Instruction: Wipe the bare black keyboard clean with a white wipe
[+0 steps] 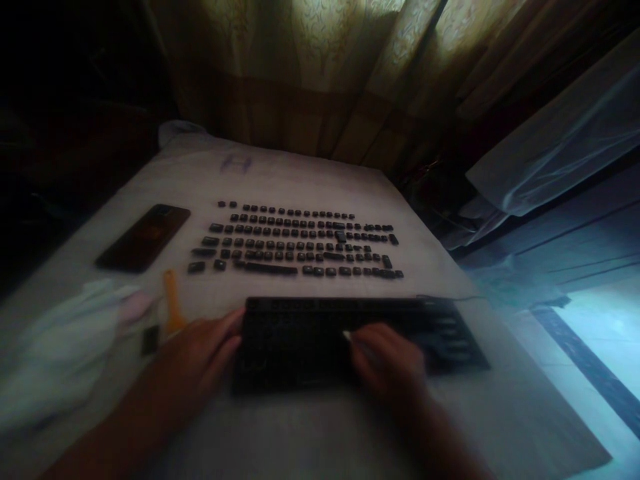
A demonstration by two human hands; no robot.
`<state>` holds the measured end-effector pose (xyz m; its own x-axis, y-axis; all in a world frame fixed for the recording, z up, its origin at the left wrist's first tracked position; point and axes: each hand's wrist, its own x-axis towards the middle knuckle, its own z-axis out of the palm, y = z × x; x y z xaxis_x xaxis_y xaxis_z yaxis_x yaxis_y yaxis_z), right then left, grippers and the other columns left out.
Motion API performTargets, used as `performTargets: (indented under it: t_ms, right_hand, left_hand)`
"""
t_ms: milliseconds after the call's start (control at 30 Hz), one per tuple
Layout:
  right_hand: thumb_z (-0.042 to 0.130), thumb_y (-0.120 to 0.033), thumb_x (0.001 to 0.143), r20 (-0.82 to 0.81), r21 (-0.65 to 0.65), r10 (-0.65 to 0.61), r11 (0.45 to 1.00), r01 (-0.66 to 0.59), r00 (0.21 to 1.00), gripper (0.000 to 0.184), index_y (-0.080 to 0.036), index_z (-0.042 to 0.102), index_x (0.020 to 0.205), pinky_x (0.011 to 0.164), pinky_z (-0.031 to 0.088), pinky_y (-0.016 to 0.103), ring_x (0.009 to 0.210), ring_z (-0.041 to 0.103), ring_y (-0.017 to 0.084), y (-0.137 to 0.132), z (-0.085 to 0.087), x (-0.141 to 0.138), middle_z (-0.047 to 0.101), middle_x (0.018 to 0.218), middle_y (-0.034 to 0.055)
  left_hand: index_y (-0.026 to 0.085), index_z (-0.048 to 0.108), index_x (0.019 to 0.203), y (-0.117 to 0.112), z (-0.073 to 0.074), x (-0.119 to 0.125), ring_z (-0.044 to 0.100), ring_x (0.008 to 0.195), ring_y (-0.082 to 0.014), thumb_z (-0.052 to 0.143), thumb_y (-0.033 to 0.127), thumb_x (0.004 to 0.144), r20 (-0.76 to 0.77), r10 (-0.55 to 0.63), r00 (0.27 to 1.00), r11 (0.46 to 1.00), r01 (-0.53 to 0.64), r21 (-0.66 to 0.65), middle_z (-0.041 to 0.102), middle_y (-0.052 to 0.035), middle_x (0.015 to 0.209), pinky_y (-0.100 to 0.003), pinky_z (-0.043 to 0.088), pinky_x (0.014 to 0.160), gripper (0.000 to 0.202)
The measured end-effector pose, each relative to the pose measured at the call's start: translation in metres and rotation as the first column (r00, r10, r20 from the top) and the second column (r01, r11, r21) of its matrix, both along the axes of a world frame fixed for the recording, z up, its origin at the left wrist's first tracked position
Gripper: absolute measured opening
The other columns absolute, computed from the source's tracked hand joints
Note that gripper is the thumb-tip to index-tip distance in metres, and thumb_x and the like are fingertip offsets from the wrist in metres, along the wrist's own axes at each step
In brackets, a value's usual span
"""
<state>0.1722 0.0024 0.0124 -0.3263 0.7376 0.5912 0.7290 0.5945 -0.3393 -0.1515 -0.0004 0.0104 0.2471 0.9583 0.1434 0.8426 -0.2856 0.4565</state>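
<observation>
A black keyboard [295, 353] with its keycaps off lies across the table in front of me. My left hand [205, 347] is closed at its left end, thumb and fingers gripping the edge. Over the middle of the board, my right hand [387, 357] pinches a small object with a whitish tip [347, 335]. Blur hides what kind of object it is, and the tip is at or just above the key bed. Behind the keyboard, loose black keycaps are laid out in rows, the long space bar [271, 269] in the nearest one.
At the left are a dark phone [145, 237], an orange-yellow strip-like tool [171, 300], a small dark piece [150, 340] and a crumpled white cloth [65, 353]. A thin cable [470, 298] runs off behind the keyboard. Patterned curtains [320, 67] hang beyond the table's far edge.
</observation>
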Motion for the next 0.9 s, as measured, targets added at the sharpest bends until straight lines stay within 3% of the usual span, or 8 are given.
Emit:
performTargets:
  t_ms: [200, 333, 467, 600, 733, 800, 900]
  right_hand:
    - [0.053, -0.018, 0.09, -0.034, -0.135, -0.16, 0.979, 0.155, 0.986, 0.019, -0.022, 0.07, 0.083, 0.065, 0.054, 0.026, 0.068, 0.067, 0.016, 0.005, -0.005, 0.0, 0.07, 0.078, 0.0041]
    - [0.052, -0.018, 0.089, 0.025, -0.139, -0.167, 0.976, 0.169, 0.986, 0.021, -0.021, 0.071, 0.08, 0.061, 0.05, 0.025, 0.064, 0.065, 0.015, 0.007, -0.008, -0.008, 0.069, 0.075, 0.0038]
    - [0.056, -0.015, 0.088, 0.1, -0.148, -0.101, 0.982, 0.115, 0.99, 0.018, -0.02, 0.073, 0.085, 0.061, 0.048, 0.022, 0.064, 0.066, 0.014, 0.01, -0.006, -0.011, 0.069, 0.076, 0.0033]
    - [0.054, -0.014, 0.087, 0.086, -0.109, -0.136, 0.983, 0.145, 0.987, 0.02, -0.02, 0.071, 0.077, 0.057, 0.045, 0.023, 0.059, 0.062, 0.014, 0.01, -0.007, -0.017, 0.066, 0.071, 0.003]
    - [0.051, -0.015, 0.087, 0.074, -0.09, -0.153, 0.983, 0.159, 0.986, 0.024, -0.02, 0.069, 0.073, 0.055, 0.041, 0.024, 0.055, 0.057, 0.014, 0.008, -0.009, -0.021, 0.062, 0.066, 0.0022]
    - [0.05, -0.015, 0.087, 0.071, -0.091, -0.149, 0.984, 0.155, 0.986, 0.024, -0.02, 0.069, 0.073, 0.055, 0.04, 0.024, 0.055, 0.057, 0.013, 0.008, -0.009, -0.021, 0.062, 0.067, 0.0021]
    - [0.05, -0.015, 0.087, 0.06, -0.097, -0.137, 0.985, 0.143, 0.989, 0.024, -0.019, 0.07, 0.075, 0.056, 0.04, 0.024, 0.056, 0.057, 0.013, 0.007, -0.009, -0.02, 0.063, 0.067, 0.0023]
  left_hand:
    - [0.033, 0.07, 0.117, 0.002, -0.005, 0.006, 0.076, 0.097, -0.0214, 0.041, 0.049, 0.095, 0.058, 0.015, 0.998, 1.0, -0.016, 0.011, 0.079, -0.001, 0.113, -0.034, 0.06, 0.086, 0.04]
    - [0.034, 0.071, 0.115, 0.003, -0.009, 0.001, 0.077, 0.091, -0.0194, 0.043, 0.051, 0.094, 0.062, 0.021, 0.998, 0.999, -0.024, 0.047, 0.08, 0.0019, 0.107, -0.029, 0.061, 0.082, 0.039]
    - [0.037, 0.067, 0.123, 0.0, -0.023, -0.005, 0.076, 0.094, -0.0192, 0.044, 0.05, 0.095, 0.042, 0.004, 0.999, 0.997, -0.008, 0.082, 0.078, 0.0041, 0.115, -0.029, 0.059, 0.085, 0.038]
    - [0.037, 0.057, 0.138, -0.002, -0.033, -0.005, 0.075, 0.098, -0.0208, 0.04, 0.052, 0.096, -0.016, 0.073, 0.997, 0.995, -0.072, 0.07, 0.076, 0.0027, 0.122, -0.03, 0.058, 0.085, 0.047]
    - [0.031, 0.056, 0.141, 0.009, -0.026, 0.003, 0.077, 0.087, -0.0233, 0.031, 0.057, 0.096, -0.089, 0.18, 0.98, 0.982, -0.183, -0.036, 0.08, -0.0018, 0.109, -0.032, 0.059, 0.074, 0.058]
    - [0.031, 0.052, 0.145, 0.016, -0.019, 0.008, 0.077, 0.08, -0.0245, 0.028, 0.058, 0.096, -0.153, 0.197, 0.968, 0.966, -0.218, -0.138, 0.081, -0.0026, 0.101, -0.034, 0.058, 0.068, 0.06]
    - [0.035, 0.053, 0.144, 0.024, -0.012, 0.014, 0.077, 0.081, -0.0271, 0.025, 0.058, 0.096, -0.184, 0.213, 0.96, 0.958, -0.242, -0.152, 0.081, -0.0023, 0.103, -0.037, 0.059, 0.069, 0.06]
